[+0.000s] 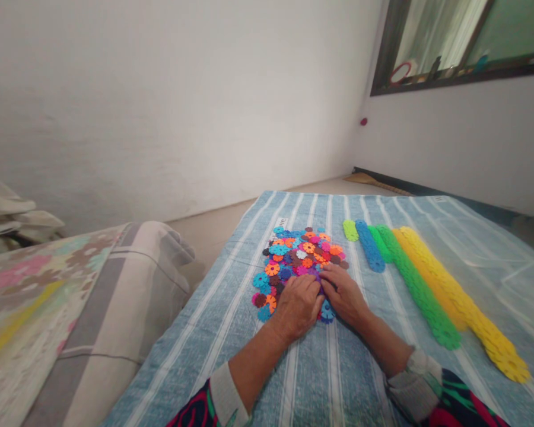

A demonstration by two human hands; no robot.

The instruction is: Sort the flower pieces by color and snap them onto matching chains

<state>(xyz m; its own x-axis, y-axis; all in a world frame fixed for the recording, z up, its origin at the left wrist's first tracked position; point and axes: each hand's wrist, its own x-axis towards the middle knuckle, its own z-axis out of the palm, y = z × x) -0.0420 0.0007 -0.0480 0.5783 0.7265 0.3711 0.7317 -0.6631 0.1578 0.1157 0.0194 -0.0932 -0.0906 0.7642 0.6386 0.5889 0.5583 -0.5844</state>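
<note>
A loose heap of plastic flower-shaped discs in orange, blue, pink, purple and brown lies on a blue-striped cloth. My left hand rests at the near side of the heap, fingers curled inward. Close beside it, my right hand has its fingers bent toward the left one. Between the fingertips of both hands a purple flower disc shows in part, and the fingers look closed on it. The hands cover some of the discs beneath.
Right of the heap lie overlapping rows of discs: a short lime row, a blue row, a long green row, an orange row and a yellow row. A clear plastic sheet lies farther right. A cloth-covered seat stands left.
</note>
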